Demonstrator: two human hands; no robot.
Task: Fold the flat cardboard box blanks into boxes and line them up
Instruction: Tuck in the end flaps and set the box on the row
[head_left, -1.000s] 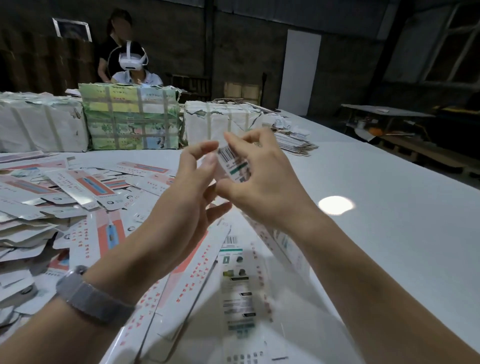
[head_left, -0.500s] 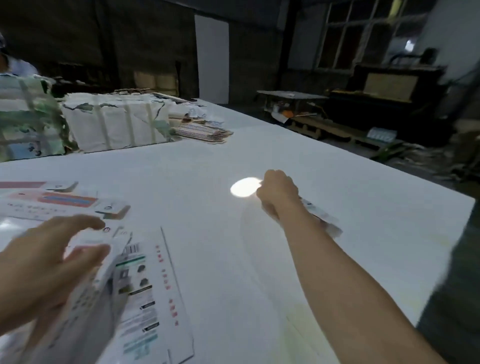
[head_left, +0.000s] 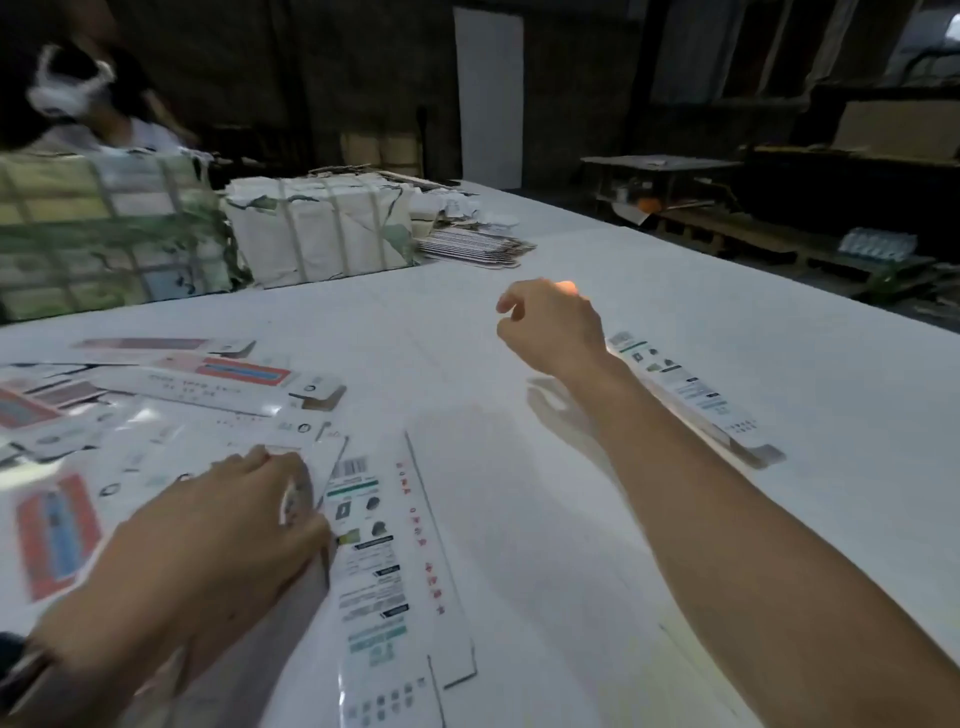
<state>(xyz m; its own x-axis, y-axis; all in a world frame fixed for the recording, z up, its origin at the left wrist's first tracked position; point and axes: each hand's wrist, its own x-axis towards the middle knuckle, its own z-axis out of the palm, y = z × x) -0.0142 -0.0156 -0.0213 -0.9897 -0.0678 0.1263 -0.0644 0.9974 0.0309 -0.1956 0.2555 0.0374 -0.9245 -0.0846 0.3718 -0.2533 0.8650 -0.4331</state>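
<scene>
At the lower left of the frame, the left hand (head_left: 218, 535) lies on a flat box blank (head_left: 291, 499). Its fingers (head_left: 275, 462) curl over the top edge of the thin card and grip it. The hand is blurry, and a dark watch strap (head_left: 21, 670) on the wrist is cut off by the edge of the frame.

Just right of that hand, a long, flat, printed blank (head_left: 384, 561) lies on the white desk (head_left: 519, 545). It is smooth white card with a barcode, a green bar, small dark pictures and a row of red marks down its right side. The words are too small to read.

The right arm reaches across the middle of the frame. The right hand (head_left: 556, 327) hangs just above the desk with its fingers (head_left: 511, 304) loosely curled, and it holds nothing. Just right of it, in the middle right, a folded box (head_left: 691, 395) lies on the desk, long and thin, with green and dark print on its top side.

At the middle left, more flat blanks (head_left: 208, 379) lie spread out and overlapping, white with red and blue panels.

Farther back, at the upper left, stand paper-wrapped bundles (head_left: 322, 228) tied with straps, their paper torn and wrinkled. A low stack of flat cards (head_left: 472, 247) sits beside them. Behind the bundles is a blurry person (head_left: 104, 119) wearing a white headset.
</scene>
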